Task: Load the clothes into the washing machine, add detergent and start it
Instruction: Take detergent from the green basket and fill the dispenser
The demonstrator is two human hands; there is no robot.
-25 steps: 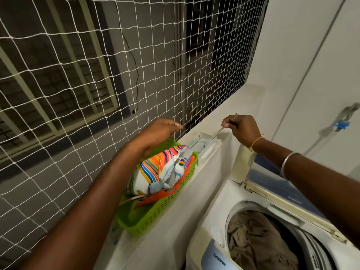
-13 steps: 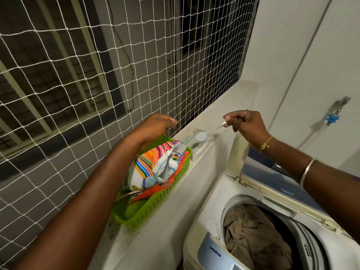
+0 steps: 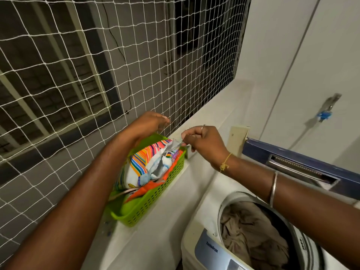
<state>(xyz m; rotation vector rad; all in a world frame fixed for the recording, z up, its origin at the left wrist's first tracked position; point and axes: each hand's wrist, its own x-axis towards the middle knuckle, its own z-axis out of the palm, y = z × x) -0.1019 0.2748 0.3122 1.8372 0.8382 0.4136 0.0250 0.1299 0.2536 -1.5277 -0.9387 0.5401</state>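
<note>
- Detergent packet [image 3: 148,164] lies in green basket [image 3: 153,201] on ledge [image 3: 214,112]; clothes [image 3: 253,236] in washer [image 3: 204,201].
- Right hand [image 3: 204,143] pinches thin metal tool [image 3: 178,144] at packet top.
- Left hand [image 3: 148,123] above packet; we cannot tell its grip.

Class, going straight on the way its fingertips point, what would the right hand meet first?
Probably the striped bag in the green basket, left of the right hand and the thin tool it pinches; depth is unclear.

White ledge [image 3: 212,112] by net, w/ green basket [image 3: 152,203] sitting on it near edge.
</note>
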